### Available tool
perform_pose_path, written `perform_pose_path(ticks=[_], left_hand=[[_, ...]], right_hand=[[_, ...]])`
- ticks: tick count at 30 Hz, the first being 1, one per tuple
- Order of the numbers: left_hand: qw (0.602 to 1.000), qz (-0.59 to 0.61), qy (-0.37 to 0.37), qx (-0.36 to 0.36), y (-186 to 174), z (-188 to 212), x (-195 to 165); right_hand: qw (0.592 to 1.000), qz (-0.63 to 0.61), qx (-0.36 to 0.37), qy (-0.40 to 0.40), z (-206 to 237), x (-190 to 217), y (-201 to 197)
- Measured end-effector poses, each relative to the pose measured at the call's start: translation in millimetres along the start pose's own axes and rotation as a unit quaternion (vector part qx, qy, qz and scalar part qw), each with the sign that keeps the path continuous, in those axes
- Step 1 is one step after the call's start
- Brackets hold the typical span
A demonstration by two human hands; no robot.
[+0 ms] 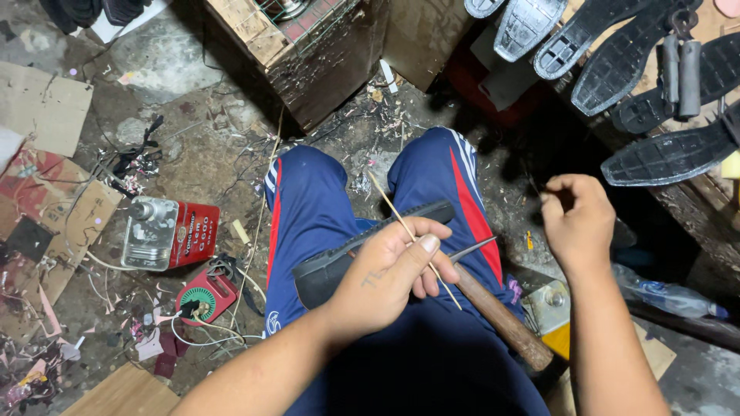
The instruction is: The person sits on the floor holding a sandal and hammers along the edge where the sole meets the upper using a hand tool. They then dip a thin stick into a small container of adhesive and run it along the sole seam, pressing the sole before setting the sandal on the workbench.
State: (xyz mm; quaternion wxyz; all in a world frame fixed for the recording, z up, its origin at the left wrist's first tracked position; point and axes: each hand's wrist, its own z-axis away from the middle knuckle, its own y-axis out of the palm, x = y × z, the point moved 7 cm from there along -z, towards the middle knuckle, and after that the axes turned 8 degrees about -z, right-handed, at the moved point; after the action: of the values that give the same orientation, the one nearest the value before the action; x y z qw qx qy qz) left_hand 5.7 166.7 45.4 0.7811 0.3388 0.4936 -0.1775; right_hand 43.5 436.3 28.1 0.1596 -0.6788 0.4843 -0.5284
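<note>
Left hand (397, 270) pins black shoe sole (370, 246) on lap, pinching thread (408, 231).

A cobbler's workshop: black shoe soles (617, 62) lie on a bench, scraps and a glue can (169, 233) litter the floor (200, 154).

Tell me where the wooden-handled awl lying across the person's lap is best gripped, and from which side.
Probably by the bare brown wooden handle of the awl, coming from the lower right. That end juts clear beyond the thigh, thick and round, while its thin metal tip runs under the left hand, which pins the black shoe sole and a thin stick. The right hand hangs free nearby.
</note>
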Motion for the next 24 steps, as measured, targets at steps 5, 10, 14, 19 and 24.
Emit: perform_pose_path(ticks=[5,10,14,19,24], left_hand=[[1.0,0.009,-0.004,0.015,0,-1,5],[0.999,0.024,-0.001,0.037,-1,-5,11],[0.999,0.038,-0.005,0.011,0,-8,10],[0.988,0.03,0.084,-0.126,-23,2,-17],[0.975,0.022,0.118,-0.188,-42,9,-35]], right_hand=[[0.986,0.107,0.068,0.108,1,1,9],[0.98,-0.183,0.059,0.049,4,49,7],[0.774,-0.416,0.372,0.301,51,78,46],[0.806,-0.388,0.375,0.241,54,100,43],[0.846,-0.347,0.347,0.209,49,96,37]])
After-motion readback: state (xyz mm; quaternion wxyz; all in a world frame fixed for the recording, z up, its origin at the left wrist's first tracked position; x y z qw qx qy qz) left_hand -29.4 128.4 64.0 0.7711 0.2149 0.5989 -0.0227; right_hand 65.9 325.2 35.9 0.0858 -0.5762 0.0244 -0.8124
